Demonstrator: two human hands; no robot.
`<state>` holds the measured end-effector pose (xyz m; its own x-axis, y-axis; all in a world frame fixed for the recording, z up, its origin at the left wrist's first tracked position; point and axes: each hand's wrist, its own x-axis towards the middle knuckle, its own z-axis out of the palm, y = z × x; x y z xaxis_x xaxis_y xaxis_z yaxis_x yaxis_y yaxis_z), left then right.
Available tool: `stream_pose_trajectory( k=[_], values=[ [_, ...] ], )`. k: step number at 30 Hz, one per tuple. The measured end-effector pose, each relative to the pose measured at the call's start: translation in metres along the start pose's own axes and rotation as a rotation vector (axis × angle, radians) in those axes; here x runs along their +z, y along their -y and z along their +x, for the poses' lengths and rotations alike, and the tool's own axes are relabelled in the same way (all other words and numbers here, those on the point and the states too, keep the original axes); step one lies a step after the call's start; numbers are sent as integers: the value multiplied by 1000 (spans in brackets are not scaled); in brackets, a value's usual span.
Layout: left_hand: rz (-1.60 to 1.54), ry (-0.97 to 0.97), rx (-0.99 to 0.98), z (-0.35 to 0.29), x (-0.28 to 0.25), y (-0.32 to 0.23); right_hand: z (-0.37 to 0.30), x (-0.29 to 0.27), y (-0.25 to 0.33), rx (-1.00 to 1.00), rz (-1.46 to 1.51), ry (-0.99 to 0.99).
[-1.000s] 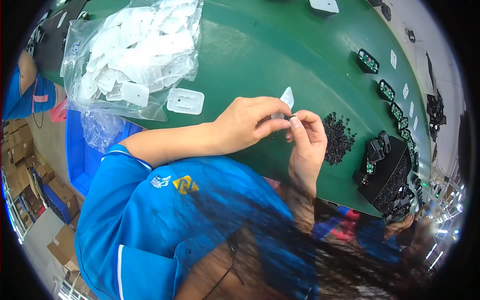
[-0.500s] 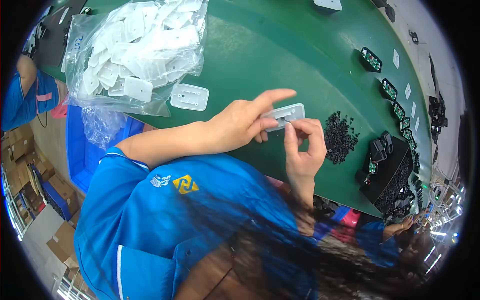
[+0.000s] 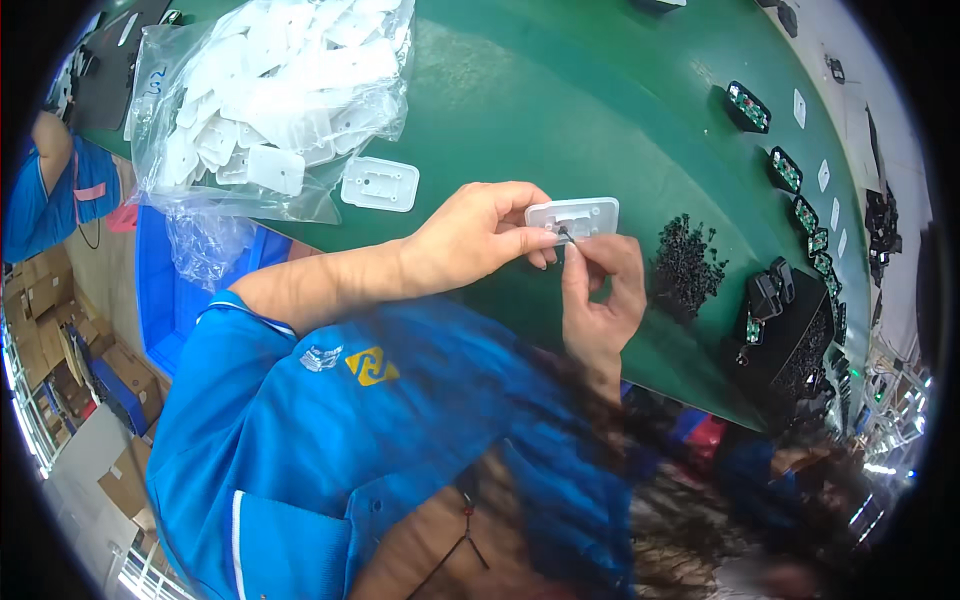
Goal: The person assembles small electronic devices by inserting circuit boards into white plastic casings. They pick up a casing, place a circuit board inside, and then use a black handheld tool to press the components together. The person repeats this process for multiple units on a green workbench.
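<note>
My left hand grips a translucent white plastic cover by its near left side, thumb on the inner face. The cover is tilted up above the green table. With thumb and forefinger pinched, my right hand holds a small black part against the inside of the cover. Its exact shape is too small to make out. Just right of that hand lies a heap of small black parts. Another white cover rests flat on the table, left of my hands.
A clear bag full of white covers sits at the far left, above a blue bin. Along the right edge stand several black housings with green circuit boards, near a black box. Another person's blue sleeve shows at far left.
My left forefinger, stretched out before, is now curled behind the cover. The cover has turned and shifted slightly right, and the black part in my right fingers shows more clearly.
</note>
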<state>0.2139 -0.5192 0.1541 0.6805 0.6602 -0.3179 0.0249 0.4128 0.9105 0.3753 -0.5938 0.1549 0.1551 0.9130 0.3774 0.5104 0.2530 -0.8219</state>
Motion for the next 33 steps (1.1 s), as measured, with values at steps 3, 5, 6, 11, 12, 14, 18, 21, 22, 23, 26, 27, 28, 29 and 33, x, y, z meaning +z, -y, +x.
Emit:
stream_pose_trajectory(
  k=[3,5,6,11,12,14,18,21,22,23,26,27,28,29,33],
  values=[
    [38,12,6,0,0,-2,1,1,2,-22,-106,-25],
    [49,9,-24,0,1,-5,-1,1,0,-8,-53,-28],
    [62,4,-7,-1,3,-3,-1,1,0,-3,-25,-27],
    [163,-9,60,2,6,4,6,-4,13,184,-114,52],
    [227,-23,120,2,6,4,4,-3,11,218,-23,18],
    [353,-44,237,2,7,6,-1,4,6,289,154,-55],
    [454,-65,368,4,9,7,-1,8,5,325,106,-60],
    [367,-74,250,2,8,5,-4,5,-2,279,92,18],
    [338,-60,206,3,7,6,-9,1,-7,326,120,-6],
    [308,-45,161,4,6,7,-13,-2,-11,374,147,-30],
    [307,-33,162,3,5,3,-2,-14,-3,264,-114,-74],
    [318,-16,164,3,6,3,2,-15,0,281,-84,-60],
    [329,-6,168,2,7,4,5,-16,1,293,-51,-41],
    [340,5,171,2,8,4,7,-18,0,299,-51,44],
    [461,4,251,1,8,7,13,-24,1,487,3,250]
  ],
)
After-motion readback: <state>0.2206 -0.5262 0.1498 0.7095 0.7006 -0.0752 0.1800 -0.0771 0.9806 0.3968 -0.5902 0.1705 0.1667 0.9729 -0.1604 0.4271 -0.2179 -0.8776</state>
